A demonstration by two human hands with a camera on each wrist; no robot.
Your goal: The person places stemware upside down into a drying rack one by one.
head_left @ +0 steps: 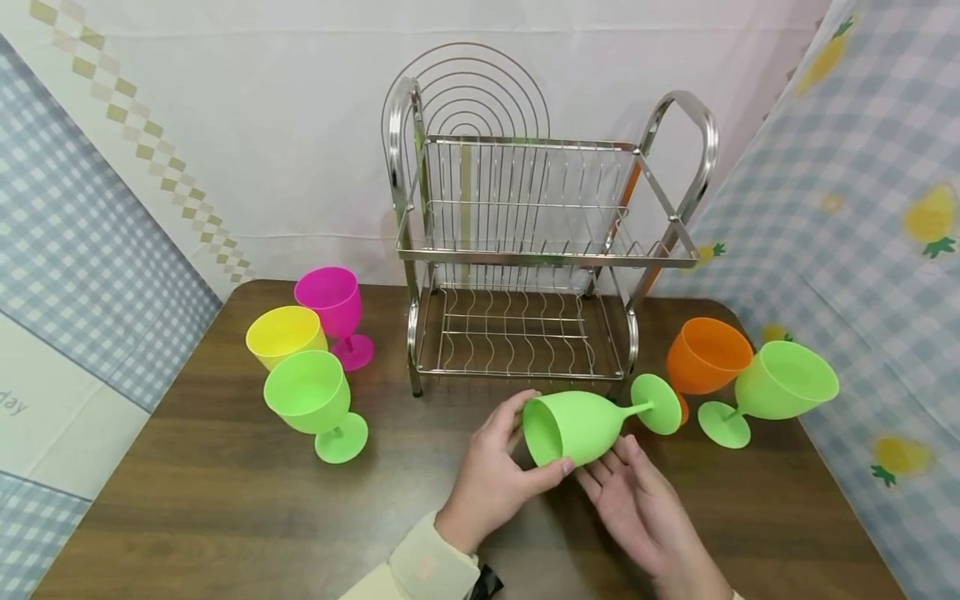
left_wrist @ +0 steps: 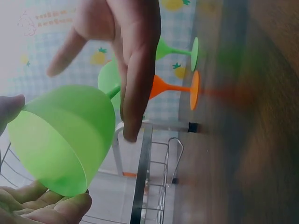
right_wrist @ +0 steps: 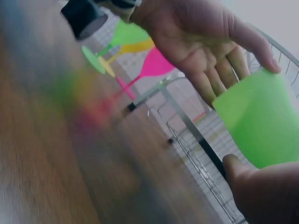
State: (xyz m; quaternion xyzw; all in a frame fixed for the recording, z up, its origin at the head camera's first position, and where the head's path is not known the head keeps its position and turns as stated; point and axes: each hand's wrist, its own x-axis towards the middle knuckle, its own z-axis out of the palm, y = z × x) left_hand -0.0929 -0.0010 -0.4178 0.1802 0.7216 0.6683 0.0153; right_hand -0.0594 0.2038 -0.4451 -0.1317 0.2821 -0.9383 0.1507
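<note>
- Green goblet [head_left: 581, 427]: held on its side above the brown tabletop [head_left: 225, 533], mouth towards 9 o'clock and foot towards 3, by a clock face centred on it in the head view.
- Left hand [head_left: 491, 471]: at 8 o'clock, thumb and fingers gripping the bowl near the rim, the thumb on the lower edge.
- Right hand [head_left: 641, 508]: at about 5 o'clock, palm turned up, fingers fairly straight and reaching under the bowl; whether they touch it I cannot tell.
- Two-tier metal rack [head_left: 540, 259]: between 11 and 12 o'clock, standing on the table just beyond the goblet.
- Orange goblet [head_left: 705, 358]: upright at 2 o'clock, partly behind the held goblet's foot.
- Pale green goblet [head_left: 783, 383]: upright towards 3 o'clock, just beside the orange one.
- Magenta goblet [head_left: 333, 300]: upright at 10 o'clock.
- Yellow goblet [head_left: 285, 333]: between 9 and 10, partly hidden by the near-left green goblet [head_left: 309, 393], which stands upright at 9.
</note>
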